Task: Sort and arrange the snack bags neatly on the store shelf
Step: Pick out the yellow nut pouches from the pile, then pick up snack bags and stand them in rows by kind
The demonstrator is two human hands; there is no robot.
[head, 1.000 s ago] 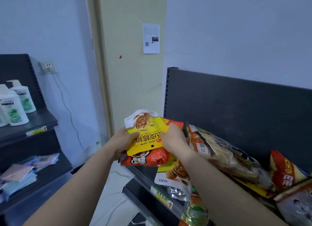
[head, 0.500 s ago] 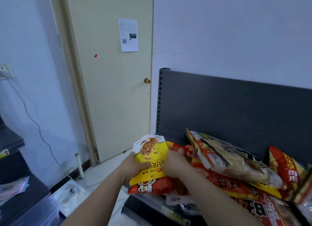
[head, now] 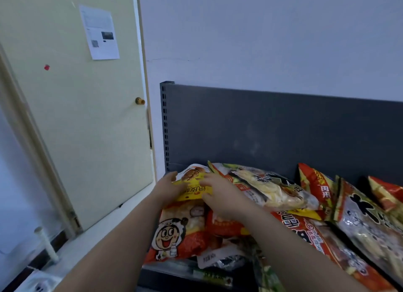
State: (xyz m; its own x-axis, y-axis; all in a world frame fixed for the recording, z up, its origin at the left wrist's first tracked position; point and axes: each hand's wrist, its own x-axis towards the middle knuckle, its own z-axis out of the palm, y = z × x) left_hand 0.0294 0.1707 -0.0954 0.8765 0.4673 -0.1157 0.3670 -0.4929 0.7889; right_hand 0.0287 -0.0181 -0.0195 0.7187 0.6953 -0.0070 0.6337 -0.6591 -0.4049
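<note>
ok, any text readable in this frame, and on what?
"60g", faintly, on the white pouch at the front edge.
Blurred: red Chinese characters on the yellow bag.
Unreadable: yellow and white Chinese characters on the red bag to the right.
Too small: print on the paper on the door.
Blurred: the price strip.

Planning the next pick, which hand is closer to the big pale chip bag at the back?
Right. The right hand lies just left of the pale chip bag; the left hand is farther left, on the far side of the yellow bag both hands hold.
</note>
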